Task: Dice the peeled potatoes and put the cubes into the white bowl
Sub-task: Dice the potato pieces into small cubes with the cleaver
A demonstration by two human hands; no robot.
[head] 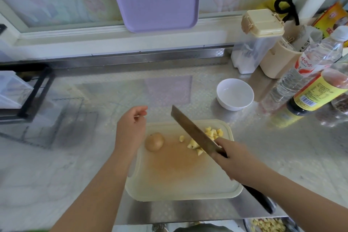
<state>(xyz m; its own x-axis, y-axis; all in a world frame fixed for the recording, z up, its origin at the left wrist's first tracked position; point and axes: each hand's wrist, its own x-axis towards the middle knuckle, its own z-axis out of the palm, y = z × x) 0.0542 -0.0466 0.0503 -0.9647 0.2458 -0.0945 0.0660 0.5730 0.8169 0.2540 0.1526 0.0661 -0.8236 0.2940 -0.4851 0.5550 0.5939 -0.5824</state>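
While the white bowl point(235, 94) beyond the cutting board's point(178, 184) far right corner shows only its bare inside, potato cubes point(213, 133) lie on the board, partly hidden by the cleaver point(194, 131) that the right hand point(232, 160) grips. The left hand's point(131, 128) fingers curl beside the whole potato point(154, 141); I cannot tell if they hold anything. Nearer than the board, a container of yellow pieces point(267, 225) is cut off.
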